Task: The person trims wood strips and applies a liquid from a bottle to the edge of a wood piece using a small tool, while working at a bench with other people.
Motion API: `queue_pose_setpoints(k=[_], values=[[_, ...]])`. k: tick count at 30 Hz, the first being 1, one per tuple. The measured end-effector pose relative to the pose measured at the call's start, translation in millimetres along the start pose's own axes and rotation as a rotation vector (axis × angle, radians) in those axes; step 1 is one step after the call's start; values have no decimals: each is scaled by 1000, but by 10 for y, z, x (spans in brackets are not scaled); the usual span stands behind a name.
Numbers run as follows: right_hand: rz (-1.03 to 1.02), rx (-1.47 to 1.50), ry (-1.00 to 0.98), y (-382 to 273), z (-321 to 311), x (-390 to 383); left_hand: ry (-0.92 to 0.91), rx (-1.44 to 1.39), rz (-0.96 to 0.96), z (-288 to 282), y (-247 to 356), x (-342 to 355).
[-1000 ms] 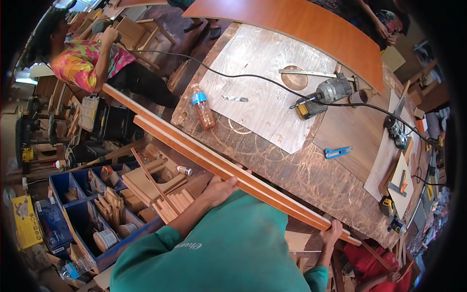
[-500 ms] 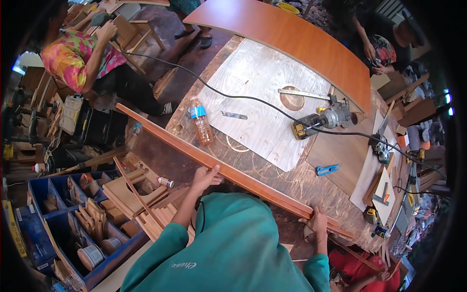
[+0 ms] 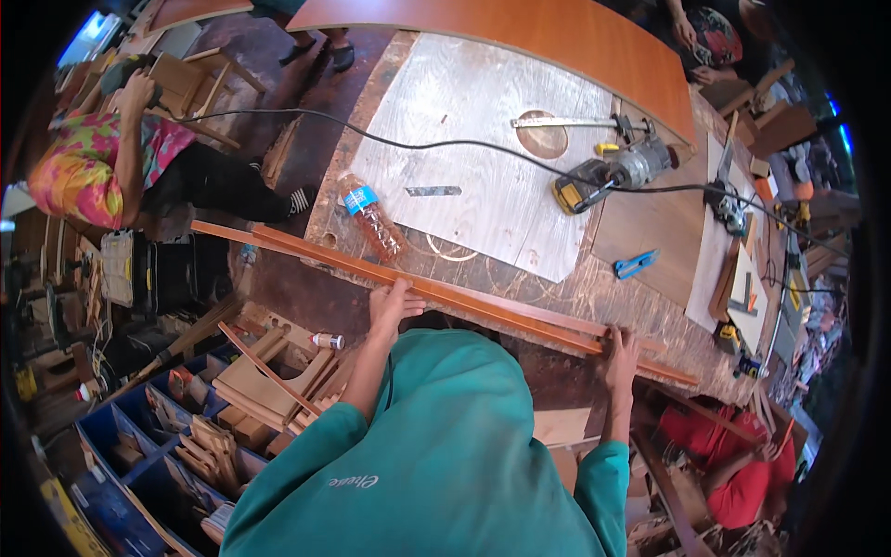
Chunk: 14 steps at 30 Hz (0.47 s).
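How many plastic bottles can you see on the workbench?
1. A clear plastic bottle with a blue label lies on its side at the bench's left edge, just beyond the long wooden strip. Others may be hidden among the clutter.

Both hands, left hand [image 3: 392,306] and right hand [image 3: 620,351], hold wooden strip [image 3: 483,304] (workbench edge).

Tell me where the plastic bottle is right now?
In the head view, the plastic bottle lies on its side near the workbench's left edge, just beyond the long wooden strip and left of the pale board.
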State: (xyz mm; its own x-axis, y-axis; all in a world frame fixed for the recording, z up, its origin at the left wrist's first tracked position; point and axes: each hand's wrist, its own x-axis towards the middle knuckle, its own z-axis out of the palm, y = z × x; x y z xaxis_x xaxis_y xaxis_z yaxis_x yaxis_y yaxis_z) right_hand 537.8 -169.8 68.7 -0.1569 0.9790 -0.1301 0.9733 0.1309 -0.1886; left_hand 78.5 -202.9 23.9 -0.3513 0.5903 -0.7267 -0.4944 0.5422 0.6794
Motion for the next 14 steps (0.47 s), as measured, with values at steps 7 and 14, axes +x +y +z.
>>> queue_pose_setpoints(k=[7,14], values=[[-93,-8,94,-486,38,45,62,2,80,-451,459,129],[-208,-5,193,-945,178,298,141,340,542,-1365,904,554]])
